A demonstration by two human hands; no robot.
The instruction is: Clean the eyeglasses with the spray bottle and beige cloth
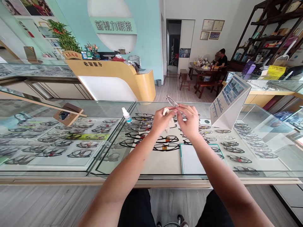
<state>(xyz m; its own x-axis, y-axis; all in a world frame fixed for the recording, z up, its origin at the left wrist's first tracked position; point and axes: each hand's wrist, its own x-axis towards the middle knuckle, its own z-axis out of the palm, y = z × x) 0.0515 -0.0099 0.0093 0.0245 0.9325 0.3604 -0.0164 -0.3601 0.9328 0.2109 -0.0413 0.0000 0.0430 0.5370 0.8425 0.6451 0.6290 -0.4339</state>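
Above the glass counter, my two hands meet around a pair of glasses (171, 101) with thin frames. My left hand (163, 119) is closed on a pale cloth (169, 122), pinched near the glasses, and part of the cloth hangs below the fingers. My right hand (189, 119) grips the glasses at their near end, with the lens part sticking up past the fingertips. The fingers hide the rest of the frame. To the left, a small spray bottle (126, 116) with a white top and blue label stands on the counter.
Several rows of spectacles (167, 147) lie under the glass. A tented display card (229, 102) stands at the right, a wooden-framed mirror (68, 114) at the left. A white board (193, 159) with teal edges lies near my right forearm. A person (222, 58) sits at a far table.
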